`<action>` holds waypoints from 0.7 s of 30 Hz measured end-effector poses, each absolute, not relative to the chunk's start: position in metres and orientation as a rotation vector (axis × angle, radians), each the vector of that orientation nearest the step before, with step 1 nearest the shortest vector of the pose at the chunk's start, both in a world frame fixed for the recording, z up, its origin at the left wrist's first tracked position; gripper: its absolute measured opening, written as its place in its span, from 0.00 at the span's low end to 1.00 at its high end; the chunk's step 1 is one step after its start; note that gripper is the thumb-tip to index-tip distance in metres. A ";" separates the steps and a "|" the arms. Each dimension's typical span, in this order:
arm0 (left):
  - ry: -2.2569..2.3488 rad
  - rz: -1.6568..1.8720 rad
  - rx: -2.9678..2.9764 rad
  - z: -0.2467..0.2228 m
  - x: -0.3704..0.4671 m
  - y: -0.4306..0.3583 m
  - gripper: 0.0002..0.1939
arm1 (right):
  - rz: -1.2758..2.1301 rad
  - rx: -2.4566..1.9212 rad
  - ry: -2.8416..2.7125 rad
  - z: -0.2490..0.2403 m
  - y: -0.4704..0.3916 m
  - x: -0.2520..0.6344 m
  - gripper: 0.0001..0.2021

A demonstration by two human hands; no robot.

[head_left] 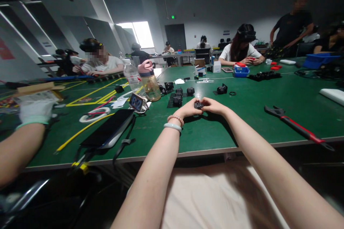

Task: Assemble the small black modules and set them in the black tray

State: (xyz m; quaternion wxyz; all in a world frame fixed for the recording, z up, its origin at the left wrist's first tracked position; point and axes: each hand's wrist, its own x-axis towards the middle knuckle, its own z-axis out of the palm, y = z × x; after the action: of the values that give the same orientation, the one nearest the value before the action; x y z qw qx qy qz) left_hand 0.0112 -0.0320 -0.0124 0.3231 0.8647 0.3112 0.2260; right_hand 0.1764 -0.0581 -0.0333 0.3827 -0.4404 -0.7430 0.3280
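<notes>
My left hand [190, 108] and my right hand [213, 106] meet over the green table, fingers closed round a small black part [198, 105]. Its exact kind is too small to make out, and the fingers cover much of it. Just beyond my left hand sit several black camera-like parts [177, 99] with comb-like bases. A similar black part [221, 88] stands past my right hand, with a black ring [232, 93] beside it. On my left wrist are a beaded bracelet [175, 118] and a pale bangle [172, 126].
An adjustable wrench [298, 126] with red-black handle lies right. To the left are a phone on a stand [136, 102], a pink-lidded bottle [150, 84], a black power bank-like slab [109, 128] and a co-worker's gloved hand [36, 111]. A blue bin [241, 71] stands farther back.
</notes>
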 end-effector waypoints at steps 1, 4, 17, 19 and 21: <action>0.827 0.590 2.265 -0.012 0.011 -0.033 0.26 | 0.833 -1.128 -1.881 -0.034 -0.058 0.176 0.12; 0.864 0.576 2.256 -0.009 0.011 -0.036 0.26 | 0.835 -1.144 -1.804 -0.036 -0.057 0.175 0.12; 0.916 0.541 2.261 -0.001 0.010 -0.043 0.27 | -0.113 -1.795 -1.640 -0.018 -0.077 0.185 0.17; 0.916 0.540 2.267 -0.001 0.009 -0.043 0.27 | -0.207 -1.886 -1.592 -0.012 -0.088 0.189 0.20; 0.910 0.545 2.277 -0.001 0.008 -0.043 0.27 | -0.266 -1.959 -1.523 -0.008 -0.102 0.197 0.22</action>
State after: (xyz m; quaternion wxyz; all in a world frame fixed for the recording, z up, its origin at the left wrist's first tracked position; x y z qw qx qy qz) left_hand 0.0076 -0.0427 -0.0014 0.3097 0.8619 0.3443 0.2063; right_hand 0.1973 -0.1020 -0.0081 0.3176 -0.7443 -0.5787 -0.1009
